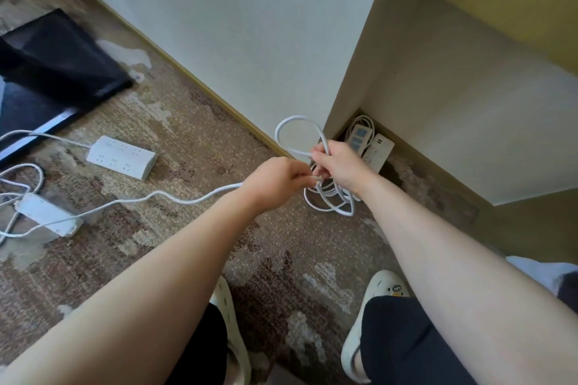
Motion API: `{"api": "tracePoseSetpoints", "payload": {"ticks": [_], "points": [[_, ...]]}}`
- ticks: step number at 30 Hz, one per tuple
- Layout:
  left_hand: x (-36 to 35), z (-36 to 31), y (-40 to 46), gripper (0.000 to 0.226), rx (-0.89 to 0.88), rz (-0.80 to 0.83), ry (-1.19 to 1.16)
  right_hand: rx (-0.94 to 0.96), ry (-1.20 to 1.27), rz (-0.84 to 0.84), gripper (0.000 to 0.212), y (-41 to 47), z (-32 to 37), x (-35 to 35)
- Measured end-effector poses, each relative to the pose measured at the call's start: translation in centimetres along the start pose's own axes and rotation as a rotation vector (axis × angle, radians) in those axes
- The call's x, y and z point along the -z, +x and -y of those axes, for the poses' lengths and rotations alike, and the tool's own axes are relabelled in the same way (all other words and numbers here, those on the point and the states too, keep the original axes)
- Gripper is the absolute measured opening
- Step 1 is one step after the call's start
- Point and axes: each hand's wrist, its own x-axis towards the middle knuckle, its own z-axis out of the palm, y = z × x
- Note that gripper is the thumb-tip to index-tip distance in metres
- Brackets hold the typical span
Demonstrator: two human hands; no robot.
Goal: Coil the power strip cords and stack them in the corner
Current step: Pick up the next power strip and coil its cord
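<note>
A person stands on a patterned carpet (194, 122) facing a wall corner, both bare arms stretched forward. The right hand (339, 167) is closed around a bundle of white cord loops (328, 197); one loop arcs above the fist and several hang below it. The left hand (276, 176) pinches the same cord (175, 198) just beside the bundle, feeding it in. From there the cord trails left across the carpet, apparently to a strip (48, 214) lying among slack cord near the left edge, though the tangle makes the join hard to confirm. Likely risks: the hanging loops are uneven and could slip from the fist or twist into a knot if the next turn is pulled tight; a hard pull could also drag the far strip and snag the loose cord around it. Four white power strips are visible: that one, a second strip (122, 157) lying alone further up the carpet, and two stacked strips (370, 147) already in the corner with cord wound on them. A dark panel (59, 59) lies at upper left. Two pale slippers (380, 294) show at the bottom.
</note>
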Motion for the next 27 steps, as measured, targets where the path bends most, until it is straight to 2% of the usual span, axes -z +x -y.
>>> {"api": "tracePoseSetpoints", "payload": {"ticks": [2,7,13,19,22,24,27], "points": [[0.3,0.5,0.0,0.028,0.023,-0.012,-0.044,0.012,-0.009,0.007,0.027,-0.3,0.0,0.0],[-0.4,0.1,0.0,0.023,0.04,-0.031,-0.184,0.064,0.01,0.016,0.024,-0.2,0.0,-0.7],[-0.9,1.5,0.3,0.027,0.135,-0.236,-0.093,0.062,0.0,-0.06,0.016,0.2,-0.3,-1.0],[0.5,6.4,-1.7,0.019,0.246,-0.068,-0.21,-0.002,-0.01,-0.132,0.018,0.9,-1.4,1.1],[0.9,7.3,-2.1,0.019,0.302,-0.11,-0.218,-0.032,0.074,-0.07,0.017,0.6,-1.6,1.6],[0.9,6.3,-1.1,0.02,0.278,-0.177,-0.198,-0.028,0.105,-0.007,0.019,0.5,-1.2,1.0],[0.4,4.4,0.1,0.021,0.245,-0.189,-0.081,-0.018,0.105,0.044,0.023,0.2,-0.7,0.2]]}}
